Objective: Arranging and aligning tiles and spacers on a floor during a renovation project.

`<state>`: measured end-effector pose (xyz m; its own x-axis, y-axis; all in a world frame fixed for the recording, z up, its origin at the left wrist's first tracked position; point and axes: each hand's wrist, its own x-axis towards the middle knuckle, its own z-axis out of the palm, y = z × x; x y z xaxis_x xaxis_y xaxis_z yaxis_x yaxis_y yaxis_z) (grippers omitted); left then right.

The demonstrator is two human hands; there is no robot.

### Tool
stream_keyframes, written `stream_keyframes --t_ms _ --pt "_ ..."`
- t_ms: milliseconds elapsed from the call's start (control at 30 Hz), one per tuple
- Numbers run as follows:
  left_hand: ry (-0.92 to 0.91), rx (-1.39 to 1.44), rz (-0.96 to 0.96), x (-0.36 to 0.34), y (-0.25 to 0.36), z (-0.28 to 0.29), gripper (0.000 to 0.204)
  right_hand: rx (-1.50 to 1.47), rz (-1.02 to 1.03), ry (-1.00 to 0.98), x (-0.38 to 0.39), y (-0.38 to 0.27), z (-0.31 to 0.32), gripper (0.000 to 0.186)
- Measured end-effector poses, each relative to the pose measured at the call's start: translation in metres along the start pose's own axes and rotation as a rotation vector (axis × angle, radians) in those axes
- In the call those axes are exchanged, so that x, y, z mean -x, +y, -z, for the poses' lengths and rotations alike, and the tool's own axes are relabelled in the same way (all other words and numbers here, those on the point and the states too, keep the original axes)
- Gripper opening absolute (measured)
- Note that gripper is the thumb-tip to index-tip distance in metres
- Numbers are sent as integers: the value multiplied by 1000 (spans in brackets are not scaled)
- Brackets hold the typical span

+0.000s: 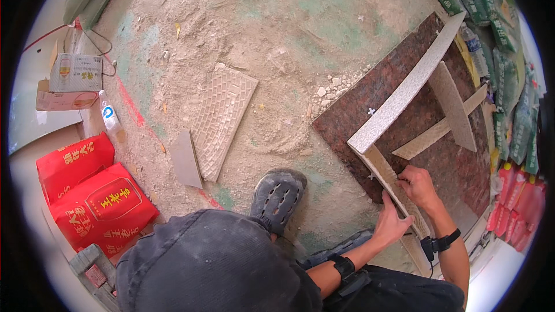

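My left hand [391, 225] grips the lower part of a narrow, speckled beige tile strip [377, 163], which lies along the near-left part of a dark red-brown stone slab [341, 120]. My right hand [420, 189] has its fingers closed on the strip's right edge, a little farther up. A long white speckled strip [407, 81] meets it at its far end, running diagonally over the slab. Two more cut strips [451, 104] lie crossed to the right, and small white cross spacers [371, 112] sit on the slab.
Stacked green sacks [503, 81] and red packs [511, 208] line the right. At left are red bags [98, 214], cardboard boxes [66, 95] and a plastic bottle [110, 115]. Tile offcuts [222, 115] and rubble [332, 89] lie on the dusty floor near my shoe [277, 196].
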<state>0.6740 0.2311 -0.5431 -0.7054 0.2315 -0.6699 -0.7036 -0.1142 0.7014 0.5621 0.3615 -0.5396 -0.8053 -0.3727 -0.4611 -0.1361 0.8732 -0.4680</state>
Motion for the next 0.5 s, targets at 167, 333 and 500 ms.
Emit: stream_keyframes --t_ms 167,333,500 --pt "-11 1 22 0 6 3 114 6 21 6 -1 0 0 15" --pt "-3 -9 12 -1 4 3 113 14 24 3 -2 -1 0 14" --pt "-22 29 15 -3 2 1 113 26 25 15 -1 -1 1 14"
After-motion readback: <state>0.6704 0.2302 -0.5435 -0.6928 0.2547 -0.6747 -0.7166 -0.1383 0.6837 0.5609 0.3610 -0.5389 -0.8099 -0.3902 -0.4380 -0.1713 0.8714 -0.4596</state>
